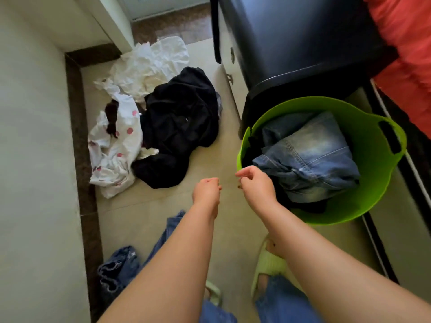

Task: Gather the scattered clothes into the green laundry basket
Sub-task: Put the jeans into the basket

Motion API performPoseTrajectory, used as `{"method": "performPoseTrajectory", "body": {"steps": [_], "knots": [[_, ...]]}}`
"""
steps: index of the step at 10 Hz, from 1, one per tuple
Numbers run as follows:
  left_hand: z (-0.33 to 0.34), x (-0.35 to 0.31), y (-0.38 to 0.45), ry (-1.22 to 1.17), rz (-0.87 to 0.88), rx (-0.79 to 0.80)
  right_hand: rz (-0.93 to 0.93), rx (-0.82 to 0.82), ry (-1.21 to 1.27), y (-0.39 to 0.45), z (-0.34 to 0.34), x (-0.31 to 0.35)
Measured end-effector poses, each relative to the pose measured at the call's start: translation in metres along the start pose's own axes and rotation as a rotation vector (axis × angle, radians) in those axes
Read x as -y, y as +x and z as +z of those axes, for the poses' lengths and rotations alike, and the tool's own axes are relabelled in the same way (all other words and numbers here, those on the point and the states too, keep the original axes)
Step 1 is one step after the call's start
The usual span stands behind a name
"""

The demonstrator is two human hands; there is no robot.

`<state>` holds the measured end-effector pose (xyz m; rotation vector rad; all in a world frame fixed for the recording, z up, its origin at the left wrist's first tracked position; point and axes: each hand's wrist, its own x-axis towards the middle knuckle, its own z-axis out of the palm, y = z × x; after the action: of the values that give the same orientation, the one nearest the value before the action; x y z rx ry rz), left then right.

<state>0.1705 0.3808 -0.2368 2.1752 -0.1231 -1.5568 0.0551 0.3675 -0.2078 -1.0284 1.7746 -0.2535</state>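
The green laundry basket [363, 190] stands on the floor at the right, with blue jeans [310, 159] and some dark cloth inside. A black garment [179, 127] lies heaped on the floor at centre left. Beside it are a white cloth with pink dots [114, 150] and a plain white cloth [151, 64] farther back. Another denim piece [121, 266] lies near my feet at lower left. My left hand [207, 190] hovers over the bare floor, fingers curled with nothing in them. My right hand [256, 183] sits at the basket's near rim, fingers loosely curled and empty.
A dark cabinet [303, 47] stands just behind the basket, with white drawers [231, 73] beside it. A red bedspread [405, 54] fills the upper right. A wall with dark skirting [77, 127] runs along the left. My feet wear pale green slippers [268, 264].
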Motion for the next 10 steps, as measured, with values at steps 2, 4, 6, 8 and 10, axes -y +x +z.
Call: {"method": "performPoseTrajectory", "body": {"steps": [2, 4, 6, 8, 10], "knots": [[-0.130, 0.064, 0.064, 0.069, -0.059, -0.050, -0.049, 0.159, -0.058, -0.019, 0.123, -0.006], [-0.255, 0.187, 0.134, 0.146, -0.268, -0.155, 0.050, 0.345, -0.318, -0.015, 0.247, -0.063], [-0.307, 0.284, 0.175, 0.197, -0.292, -0.155, 0.233, 0.458, -0.460, 0.003, 0.338, -0.132], [-0.302, 0.328, 0.216, 0.147, -0.339, -0.119, 0.686, 0.506, -0.123, 0.008, 0.398, -0.180], [-0.294, 0.340, 0.237, 0.084, -0.279, -0.047, 0.831, 0.333, 0.227, 0.017, 0.446, -0.211]]}}
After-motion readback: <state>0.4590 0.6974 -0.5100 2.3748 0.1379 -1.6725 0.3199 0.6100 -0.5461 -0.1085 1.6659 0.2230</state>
